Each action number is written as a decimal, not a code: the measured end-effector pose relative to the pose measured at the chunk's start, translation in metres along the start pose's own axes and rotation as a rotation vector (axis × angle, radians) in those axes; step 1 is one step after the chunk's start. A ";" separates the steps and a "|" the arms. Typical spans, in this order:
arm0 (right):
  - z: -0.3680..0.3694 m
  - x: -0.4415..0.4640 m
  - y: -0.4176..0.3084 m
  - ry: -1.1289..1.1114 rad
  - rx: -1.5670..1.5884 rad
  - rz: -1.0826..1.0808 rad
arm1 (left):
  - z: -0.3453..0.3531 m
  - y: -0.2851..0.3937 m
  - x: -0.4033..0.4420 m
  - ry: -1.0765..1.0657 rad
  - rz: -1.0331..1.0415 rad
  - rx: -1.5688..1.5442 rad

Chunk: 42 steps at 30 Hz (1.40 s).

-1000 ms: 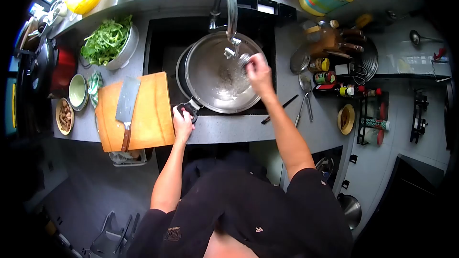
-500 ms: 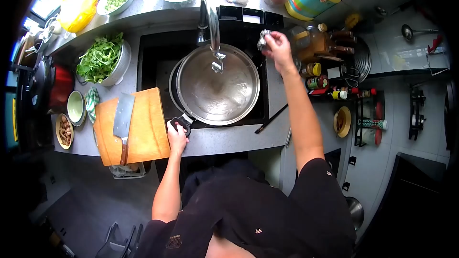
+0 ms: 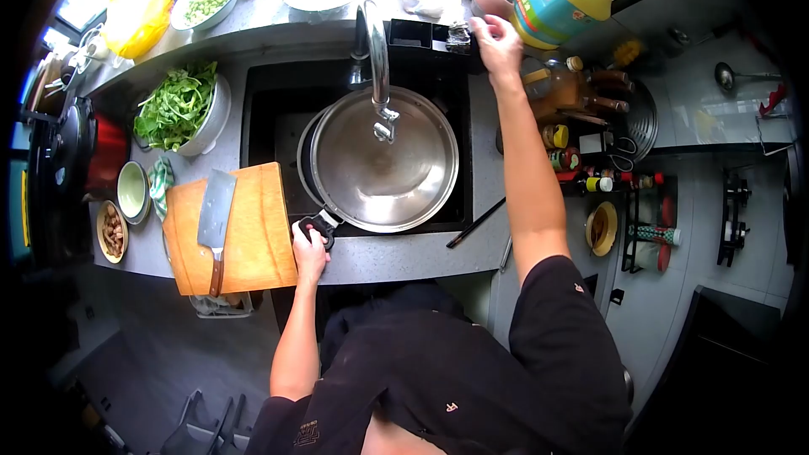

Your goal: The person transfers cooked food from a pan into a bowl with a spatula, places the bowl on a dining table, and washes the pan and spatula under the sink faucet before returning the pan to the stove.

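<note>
My left hand is closed around the black handle of a wide stainless-steel wok, tilted slightly in the black sink under the faucet. A little water shines on its bottom. My right hand reaches to the back right of the sink, fingers slightly apart. Just left of its fingertips, a steel wool scrubber sits in the right compartment of a black caddy. The fingers appear clear of the scrubber.
Left of the sink, a cleaver lies on a wooden cutting board that overhangs the counter edge. A bowl of leafy greens stands behind. A large yellow detergent jug and bottles crowd the right side.
My right hand has moved back and up, carrying the scrubber to the caddy, where it now rests. The wok has shifted slightly toward me, with my left hand still on its handle.
</note>
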State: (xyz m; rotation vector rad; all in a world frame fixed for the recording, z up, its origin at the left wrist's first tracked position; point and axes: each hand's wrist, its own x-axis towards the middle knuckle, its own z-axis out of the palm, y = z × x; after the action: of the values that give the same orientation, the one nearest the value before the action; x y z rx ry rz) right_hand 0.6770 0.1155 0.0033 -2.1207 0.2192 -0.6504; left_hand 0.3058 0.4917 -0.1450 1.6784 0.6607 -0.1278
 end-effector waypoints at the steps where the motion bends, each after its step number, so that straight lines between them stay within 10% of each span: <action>1: -0.008 -0.007 -0.002 0.065 0.132 0.032 | 0.000 0.000 0.000 -0.002 -0.003 0.000; 10: -0.014 -0.121 0.130 -0.435 -0.200 0.490 | -0.005 0.013 0.004 -0.068 -0.057 0.046; 13: 0.013 -0.111 0.191 -0.482 -0.333 0.317 | -0.005 0.003 0.008 -0.060 -0.072 0.008; 19: 0.035 -0.078 0.167 -0.647 -0.249 0.764 | -0.012 0.018 0.008 -0.130 -0.203 -0.054; 21: 0.047 -0.080 0.209 -0.581 -0.445 0.419 | -0.012 0.028 0.005 -0.131 -0.249 -0.096; 30: -0.002 -0.056 0.150 -0.687 -0.223 0.300 | -0.036 0.084 -0.016 -0.258 -0.513 -0.428; 42: -0.045 -0.012 0.115 -0.959 -0.799 0.460 | -0.050 0.070 -0.054 -0.459 -0.943 -1.079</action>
State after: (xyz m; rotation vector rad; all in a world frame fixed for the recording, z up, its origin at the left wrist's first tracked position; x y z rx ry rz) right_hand 0.6526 0.0198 -0.0722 -2.7183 0.4459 0.8758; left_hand 0.2811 0.5148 -0.0493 0.2002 0.8876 -0.6682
